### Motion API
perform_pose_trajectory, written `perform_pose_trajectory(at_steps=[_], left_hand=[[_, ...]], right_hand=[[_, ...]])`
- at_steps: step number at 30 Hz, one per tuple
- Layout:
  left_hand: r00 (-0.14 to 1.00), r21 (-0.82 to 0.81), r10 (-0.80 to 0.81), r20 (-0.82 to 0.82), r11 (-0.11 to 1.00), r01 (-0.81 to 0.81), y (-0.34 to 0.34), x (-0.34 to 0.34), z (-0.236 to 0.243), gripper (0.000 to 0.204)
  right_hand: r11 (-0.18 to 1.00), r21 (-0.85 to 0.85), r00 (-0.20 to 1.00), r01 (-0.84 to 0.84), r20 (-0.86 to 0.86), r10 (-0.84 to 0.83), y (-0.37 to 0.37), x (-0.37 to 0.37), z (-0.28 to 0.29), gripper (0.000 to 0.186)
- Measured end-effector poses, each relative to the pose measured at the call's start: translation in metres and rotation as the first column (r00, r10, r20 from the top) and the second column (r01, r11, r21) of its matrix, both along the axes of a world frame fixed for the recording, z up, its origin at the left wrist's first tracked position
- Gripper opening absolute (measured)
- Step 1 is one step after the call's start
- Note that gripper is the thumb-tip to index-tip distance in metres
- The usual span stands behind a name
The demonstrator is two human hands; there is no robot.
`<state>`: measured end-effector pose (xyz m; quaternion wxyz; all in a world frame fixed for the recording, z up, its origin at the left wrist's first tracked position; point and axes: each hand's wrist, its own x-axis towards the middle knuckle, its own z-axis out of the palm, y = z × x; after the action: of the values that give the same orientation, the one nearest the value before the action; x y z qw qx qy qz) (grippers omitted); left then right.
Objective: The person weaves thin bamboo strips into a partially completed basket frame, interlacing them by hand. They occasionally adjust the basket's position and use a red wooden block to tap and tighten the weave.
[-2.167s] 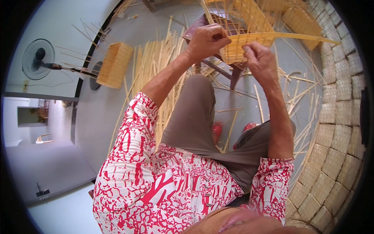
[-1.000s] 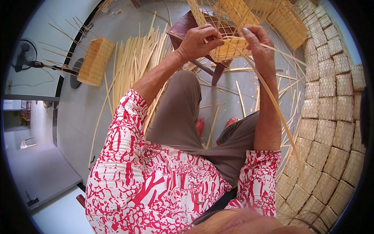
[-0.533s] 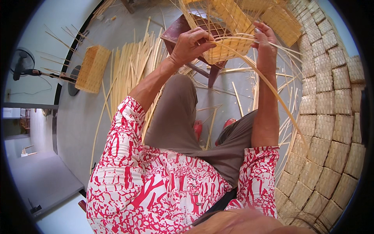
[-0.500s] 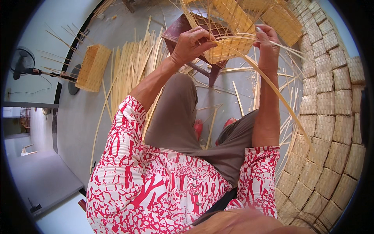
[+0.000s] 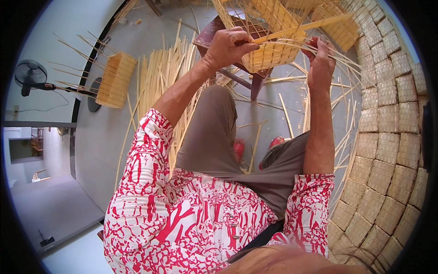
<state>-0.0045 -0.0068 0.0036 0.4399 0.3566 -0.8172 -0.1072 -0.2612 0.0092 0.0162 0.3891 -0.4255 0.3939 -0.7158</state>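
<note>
In front of me, at the top of the view, a partly woven bamboo basket (image 5: 270, 57) rests on a dark red wooden stool (image 5: 209, 34). My left hand (image 5: 228, 48) is closed at the basket's near left corner, pinching the end of a flat bamboo strip (image 5: 315, 23). This strip slants across the basket and up to the right. At the basket's right side my right hand (image 5: 320, 61) is closed, thumb against fingers, on thin pale bamboo strips (image 5: 296, 44) that bow out from the weave. Their loose ends fan out past that hand.
Long loose strips (image 5: 157, 75) lie in a pile on the floor at the left. Beyond them stand another basket (image 5: 116, 80) with upright strip ends and a fan (image 5: 31, 75). Stacked woven baskets (image 5: 388, 132) line the right side. Another basket (image 5: 335, 25) lies at the far right.
The flat strip hung down to the right over my right forearm; now it points up and right across the basket. My right hand has shifted slightly right and down.
</note>
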Motion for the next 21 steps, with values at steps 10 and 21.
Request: perform_pose_trajectory(at_steps=[10,21], left_hand=[[0.923,0.377,-0.224,0.312,0.921,0.097,-0.028,0.041,0.042,0.016],[0.849,0.432,-0.378,0.369,0.879,0.203,-0.029,0.116,0.047,0.015]], right_hand=[[0.924,-0.382,0.786,-0.02,-0.577,-0.222,0.002,-0.017,0.016,0.075],[0.9,-0.406,0.132,-0.158,-0.912,-0.389,-0.019,-0.002,-0.005,0.005]])
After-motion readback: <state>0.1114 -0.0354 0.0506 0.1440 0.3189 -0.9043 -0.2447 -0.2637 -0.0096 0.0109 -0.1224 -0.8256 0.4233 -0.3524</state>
